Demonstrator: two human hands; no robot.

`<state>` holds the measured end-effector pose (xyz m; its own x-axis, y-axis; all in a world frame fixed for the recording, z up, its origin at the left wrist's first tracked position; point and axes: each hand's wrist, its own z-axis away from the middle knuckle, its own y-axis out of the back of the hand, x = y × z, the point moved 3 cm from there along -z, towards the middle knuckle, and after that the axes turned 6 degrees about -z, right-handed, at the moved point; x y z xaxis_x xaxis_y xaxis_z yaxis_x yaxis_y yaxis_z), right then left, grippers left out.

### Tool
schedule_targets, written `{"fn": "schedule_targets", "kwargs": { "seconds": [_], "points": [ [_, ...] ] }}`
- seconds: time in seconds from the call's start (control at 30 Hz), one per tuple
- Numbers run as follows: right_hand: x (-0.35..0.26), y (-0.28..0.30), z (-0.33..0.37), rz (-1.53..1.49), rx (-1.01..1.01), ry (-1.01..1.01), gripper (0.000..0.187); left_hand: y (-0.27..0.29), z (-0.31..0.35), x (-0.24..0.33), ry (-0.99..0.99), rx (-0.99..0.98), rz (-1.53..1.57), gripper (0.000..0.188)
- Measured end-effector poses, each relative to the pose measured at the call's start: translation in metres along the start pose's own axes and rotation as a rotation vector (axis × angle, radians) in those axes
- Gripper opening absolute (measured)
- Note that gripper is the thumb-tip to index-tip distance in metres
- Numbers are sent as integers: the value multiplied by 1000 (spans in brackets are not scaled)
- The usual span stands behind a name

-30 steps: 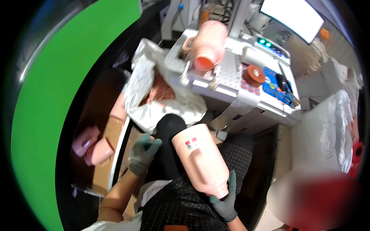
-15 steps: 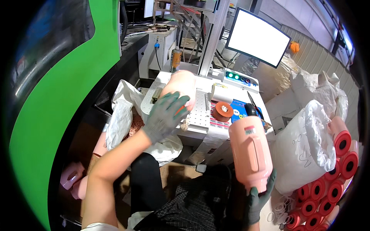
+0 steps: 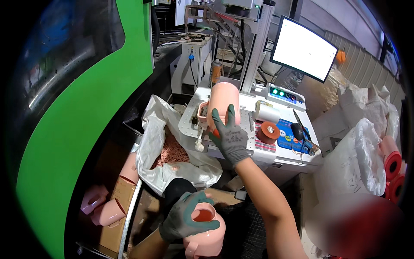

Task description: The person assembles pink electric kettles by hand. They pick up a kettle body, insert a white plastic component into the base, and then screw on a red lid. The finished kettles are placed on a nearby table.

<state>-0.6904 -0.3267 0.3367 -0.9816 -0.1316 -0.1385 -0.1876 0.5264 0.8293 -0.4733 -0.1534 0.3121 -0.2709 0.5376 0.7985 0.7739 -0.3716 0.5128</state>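
Gripping near pink handled jug (image 3: 212, 240) round neck: left hand (image 3: 179, 220). Right hand (image 3: 233, 141) spread over mouth end of far pink handled jug (image 3: 224, 96) on perforated plate (image 3: 187, 128); cannot tell whether clasping. Glossy jugs might slip if hold slackens, or roll if nudged.

- Bench (image 3: 249, 102) bright; recess (image 3: 97, 170) at left dim.
- Monitor (image 3: 304, 49) nearly blown white.
- Soft sheen on benchtop pink jug (image 3: 225, 97).
- Lower-right red-and-white patch (image 3: 353, 228) heavily blurred.
- Fisheye rim: corners black, lines bowed.
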Motion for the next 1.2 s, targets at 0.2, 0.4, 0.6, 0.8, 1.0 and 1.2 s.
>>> {"fn": "schedule_targets", "kwargs": {
  "seconds": [0.2, 0.4, 0.6, 0.8, 1.0, 1.2],
  "points": [
    [-15, -27, -29, 123, -153, -72, 83, 12, 13, -16, -11, -68, 77, 68],
    [10, -34, -5, -139, 174, -36, 89, 14, 25, -54, -7, -296, 318, 73],
    [18, 34, 155, -244, 253, 141, 71, 6, -2, -68, 244, -422, 627, 99],
    [77, 168, 425, 67, 268, -528, 70, -8, -53, -39, 61, -617, 120, 84],
    [91, 379, 661, 634, 845, -971, 11, -73, -78, -12, 125, -264, 412, 66],
    [6, 427, 960, 866, 233, -2146, 21, -120, -80, -29, 198, -308, 601, 70]
  ]
}}
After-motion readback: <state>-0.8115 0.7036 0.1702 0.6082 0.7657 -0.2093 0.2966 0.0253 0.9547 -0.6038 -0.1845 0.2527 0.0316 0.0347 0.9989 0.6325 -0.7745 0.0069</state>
